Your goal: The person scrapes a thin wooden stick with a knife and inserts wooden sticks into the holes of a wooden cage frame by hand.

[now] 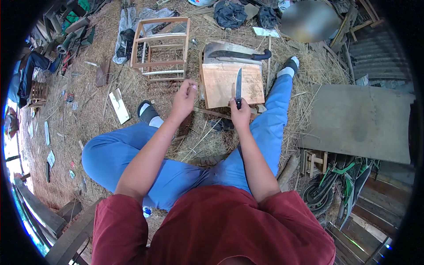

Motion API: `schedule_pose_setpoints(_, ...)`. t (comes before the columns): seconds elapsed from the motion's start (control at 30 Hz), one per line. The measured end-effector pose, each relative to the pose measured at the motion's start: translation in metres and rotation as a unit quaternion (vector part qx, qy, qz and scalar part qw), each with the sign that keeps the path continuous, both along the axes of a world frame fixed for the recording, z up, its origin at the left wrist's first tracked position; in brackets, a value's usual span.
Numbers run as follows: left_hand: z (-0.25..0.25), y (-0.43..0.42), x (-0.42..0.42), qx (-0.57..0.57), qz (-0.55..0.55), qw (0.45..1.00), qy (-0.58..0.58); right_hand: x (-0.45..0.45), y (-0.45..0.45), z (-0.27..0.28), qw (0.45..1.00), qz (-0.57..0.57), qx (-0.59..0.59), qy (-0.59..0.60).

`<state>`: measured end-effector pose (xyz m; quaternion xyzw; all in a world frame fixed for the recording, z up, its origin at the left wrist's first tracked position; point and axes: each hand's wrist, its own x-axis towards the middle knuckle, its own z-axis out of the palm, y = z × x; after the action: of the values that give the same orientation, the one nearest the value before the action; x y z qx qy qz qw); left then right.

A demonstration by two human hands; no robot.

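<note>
My right hand (240,115) is wrapped round the black handle of a knife (239,84), its blade pointing away from me over a wooden block (216,86). Left of the block, my left hand (184,99) is raised with its fingers curled in; whether anything small is between them I cannot make out. A machete (234,54) with a dark blade and black handle lies across the far part of the block, apart from both hands.
A wooden frame (161,64) stands on the straw-covered ground beyond my left hand. Black plastic bags (229,14) lie at the back. A grey board (360,121) and a green motorbike (342,176) are at right. A white-faced wood piece (119,106) lies at left.
</note>
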<state>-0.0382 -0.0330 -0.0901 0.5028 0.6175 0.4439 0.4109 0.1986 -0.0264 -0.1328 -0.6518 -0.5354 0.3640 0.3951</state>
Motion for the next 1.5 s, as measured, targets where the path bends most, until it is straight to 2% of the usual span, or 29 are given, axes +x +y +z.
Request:
schedule_pose_setpoints(0.13,-0.023,-0.008,0.006,-0.051,-0.056,0.997,-0.019,0.005,0.005,-0.006,1.000,-0.001,-0.027,-0.002)
schedule_pose_setpoints(0.17,-0.028,-0.010,0.007,-0.051,-0.056,0.997,-0.019,0.004,0.005,-0.008,0.999,-0.003,-0.018,0.029)
schedule_pose_setpoints(0.23,-0.026,-0.014,0.013,-0.030,-0.160,0.987,-0.003,-0.001,0.004,-0.003,0.998,-0.004,-0.011,0.059)
schedule_pose_setpoints(0.33,-0.016,-0.021,0.024,-0.046,-0.187,0.981,0.009,-0.008,0.001,0.005,0.991,0.032,-0.053,0.119)
schedule_pose_setpoints(0.4,-0.013,-0.025,0.030,-0.052,-0.179,0.982,-0.006,-0.010,-0.001,0.005,0.986,0.087,-0.094,0.105)
schedule_pose_setpoints(0.43,-0.014,-0.025,0.031,-0.064,-0.180,0.982,-0.009,-0.010,-0.001,0.001,0.979,0.087,-0.137,0.124)
schedule_pose_setpoints(0.53,-0.018,-0.027,0.031,-0.063,-0.172,0.983,-0.018,-0.012,-0.001,-0.003,0.968,0.083,-0.164,0.173)
schedule_pose_setpoints(0.67,-0.023,-0.025,0.029,-0.051,-0.171,0.984,-0.028,-0.013,-0.002,0.003,0.970,0.100,-0.144,0.166)
schedule_pose_setpoints(0.77,-0.019,-0.026,0.028,-0.077,-0.167,0.982,0.036,-0.008,0.002,-0.006,0.977,0.114,-0.130,0.126)
schedule_pose_setpoints(0.87,-0.049,-0.026,0.022,-0.063,-0.143,0.984,0.083,0.000,0.005,-0.018,0.989,0.096,-0.099,0.060)
schedule_pose_setpoints(0.93,-0.049,-0.027,0.019,-0.071,-0.123,0.983,0.113,0.001,-0.002,-0.010,0.995,0.049,-0.033,-0.081)
schedule_pose_setpoints(1.07,-0.041,-0.029,0.019,-0.081,-0.078,0.980,0.166,-0.006,-0.021,-0.003,0.998,0.018,-0.058,-0.032)
schedule_pose_setpoints(1.17,-0.043,-0.027,0.020,-0.080,-0.068,0.982,0.157,-0.019,-0.032,0.007,0.967,0.133,-0.070,-0.205)
schedule_pose_setpoints(1.3,-0.040,-0.027,0.023,-0.085,-0.062,0.978,0.180,-0.030,-0.040,0.015,0.940,0.182,-0.109,-0.266)
schedule_pose_setpoints(1.4,-0.040,-0.026,0.024,-0.079,-0.064,0.978,0.183,-0.026,-0.038,0.015,0.940,0.192,-0.129,-0.251)
schedule_pose_setpoints(1.5,-0.034,-0.027,0.026,-0.063,-0.054,0.975,0.207,-0.025,-0.037,0.010,0.932,0.189,-0.089,-0.296)
